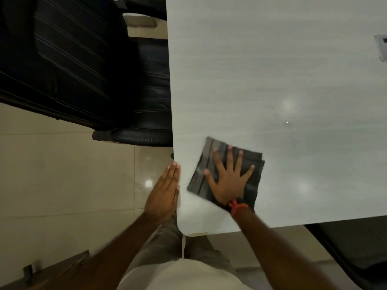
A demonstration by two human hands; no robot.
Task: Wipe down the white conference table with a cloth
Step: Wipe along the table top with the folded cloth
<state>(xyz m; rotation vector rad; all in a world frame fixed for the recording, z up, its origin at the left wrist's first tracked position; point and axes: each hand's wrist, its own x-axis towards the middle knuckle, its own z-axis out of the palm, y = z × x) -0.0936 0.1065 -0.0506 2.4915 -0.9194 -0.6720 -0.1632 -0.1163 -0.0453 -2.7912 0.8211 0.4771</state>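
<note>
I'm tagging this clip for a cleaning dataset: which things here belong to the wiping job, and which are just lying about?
Part of the job:
white table
dark folded cloth, lying on the table
right hand, pressed flat on the cloth
left hand, fingers straight, at the table's edge

Just around:
black chair beside the table
grey panel at the picture's right edge
tiled floor

Grey fitting at 2 o'clock, cut off by the frame edge; cloth middle hidden under the right hand, its 9 o'clock side blurred.
</note>
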